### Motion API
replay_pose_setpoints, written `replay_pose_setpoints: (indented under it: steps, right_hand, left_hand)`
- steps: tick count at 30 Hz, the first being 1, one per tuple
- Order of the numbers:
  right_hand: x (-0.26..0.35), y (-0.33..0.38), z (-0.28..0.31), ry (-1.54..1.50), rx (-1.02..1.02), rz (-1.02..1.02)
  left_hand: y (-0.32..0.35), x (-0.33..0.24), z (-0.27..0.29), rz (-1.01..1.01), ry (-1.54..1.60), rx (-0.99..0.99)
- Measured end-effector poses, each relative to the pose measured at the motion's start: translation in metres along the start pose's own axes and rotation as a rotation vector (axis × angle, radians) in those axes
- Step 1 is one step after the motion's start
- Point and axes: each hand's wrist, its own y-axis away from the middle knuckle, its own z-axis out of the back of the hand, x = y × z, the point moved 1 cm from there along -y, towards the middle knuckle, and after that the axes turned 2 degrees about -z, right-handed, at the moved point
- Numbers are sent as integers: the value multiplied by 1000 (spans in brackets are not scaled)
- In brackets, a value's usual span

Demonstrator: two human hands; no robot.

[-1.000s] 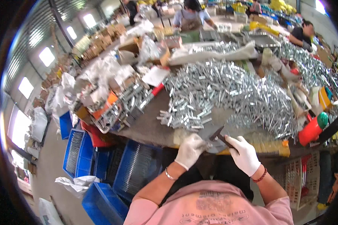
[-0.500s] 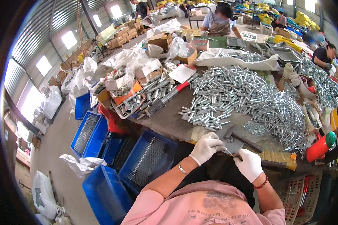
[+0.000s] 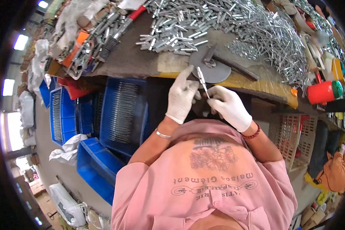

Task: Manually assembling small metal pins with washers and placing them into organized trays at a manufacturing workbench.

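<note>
My right hand [image 3: 230,107] wears a white glove and pinches the lower end of a slim metal rod [image 3: 204,84]. A thicker silver sleeve [image 3: 199,73] sits at the rod's upper end, which tilts up and to the left. Close on the rod's left is my left hand [image 3: 180,97], gloved too, its index finger stretched out along the sleeve and its other fingers loosely bent. Past the fingertips, a round grey plate [image 3: 218,73] lies at the bench edge, with a hammer [image 3: 234,66] resting across it.
Loose silver sleeves [image 3: 176,28] and thin metal pins [image 3: 280,42] are heaped on the bench. Blue bins [image 3: 120,115] with rows of rods stand left below. A red cylinder with a green end [image 3: 324,92] lies at right, above a plastic basket [image 3: 295,142].
The view has tilted down toward my lap. Earlier both hands met at a thin piece; now the right pinches the rod with its sleeve pointing up, and the left index finger has straightened.
</note>
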Motion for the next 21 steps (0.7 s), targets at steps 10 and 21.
replay_pose_setpoints:
  steps: [10, 21]
  right_hand:
    - [-15, -11, -29, 110, -19, 243]
    - [-16, -1, -53, 200, 1, 248]
  left_hand:
    - [10, 5, 18, -92, 100, -93]
    - [33, 13, 34, -34, 269, -88]
